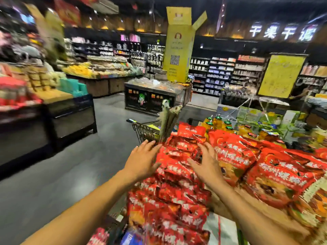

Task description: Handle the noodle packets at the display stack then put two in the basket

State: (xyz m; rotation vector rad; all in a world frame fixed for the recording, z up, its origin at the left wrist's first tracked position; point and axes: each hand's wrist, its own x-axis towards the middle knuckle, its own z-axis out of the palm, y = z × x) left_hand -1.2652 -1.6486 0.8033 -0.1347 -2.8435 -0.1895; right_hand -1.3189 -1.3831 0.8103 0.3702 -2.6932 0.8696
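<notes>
A stack of red snack packets is lying at the left edge of a heaped display, beside bigger red bags. The left hand is pressing flat against the stack's left side, its grip spread open with fingers straight. The right hand is resting on top, fingers splayed, grasping nothing. A wire shopping cart is standing just beyond, with dried fish sticking up from it.

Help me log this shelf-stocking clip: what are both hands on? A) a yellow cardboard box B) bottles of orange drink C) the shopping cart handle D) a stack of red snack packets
D: the left hand and right hand lie with spread fingers on either side of the stack of red snack packets.
</notes>
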